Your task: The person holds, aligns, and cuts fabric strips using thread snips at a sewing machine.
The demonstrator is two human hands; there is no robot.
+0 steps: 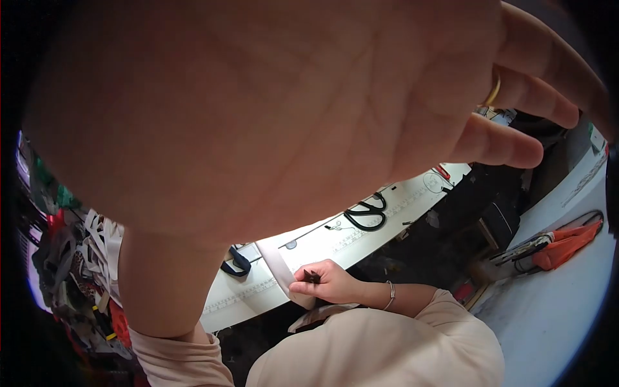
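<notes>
My left hand [277, 116] is raised very close to the camera with the palm showing. Its fingers stretch to the right, spread apart, holding nothing; a gold ring shows on one of them. Much of the view is hidden behind it. Low in the middle, my right hand [332, 284] is closed around a small dark brown pointed piece [311, 277], whose kind I cannot make out. That hand is at the near edge of the white table [309, 248]. Beyond it lie scissors with black handles [369, 219]. A dark navy fabric loop [238, 264] lies to the left.
Ruler markings [245, 295] run along the table's near edge. Heaped cloth and straps [84, 271] fill the left side. At the right, an orange-red folded item [567, 246] lies on a pale surface. A small red object [442, 171] sits near the table's far right end.
</notes>
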